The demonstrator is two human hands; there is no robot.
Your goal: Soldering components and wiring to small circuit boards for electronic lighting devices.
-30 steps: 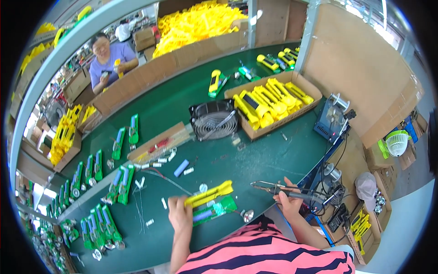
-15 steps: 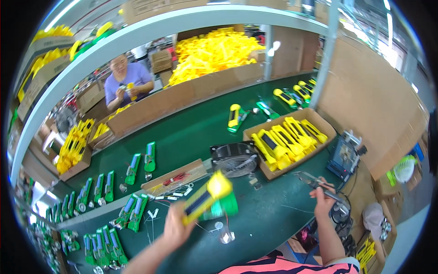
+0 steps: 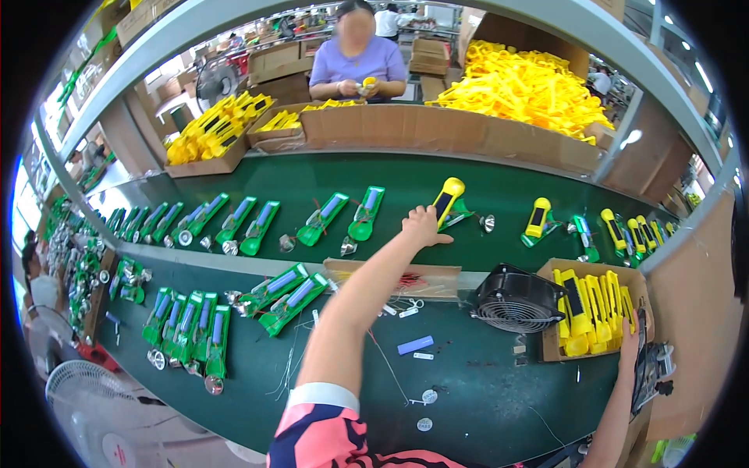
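Note:
On the far green belt, my left hand (image 3: 422,225) is closed round the lower end of a yellow flashlight housing (image 3: 448,200) with a dark panel. A green housing half (image 3: 460,212) and a silver reflector (image 3: 488,224) lie against it. My right hand (image 3: 629,340) is at the right edge of a cardboard box (image 3: 550,349) of yellow housings (image 3: 587,310). Its fingertips touch or nearly touch the rightmost housing; its grip is too small and partly hidden to read. Green halves with blue cells (image 3: 367,212) stand in a row along the belt.
A black fan (image 3: 518,298) stands left of the box. A loose blue cell (image 3: 415,345) and round discs (image 3: 424,424) lie on the near table. More green halves (image 3: 187,326) are at left. Beyond the belt a person (image 3: 359,58) handles a yellow part behind cardboard bins (image 3: 374,127).
My left hand has carried the yellow housing from the near table out to the far belt. My right hand has moved from the tool it held to the box's right edge. The view has turned left.

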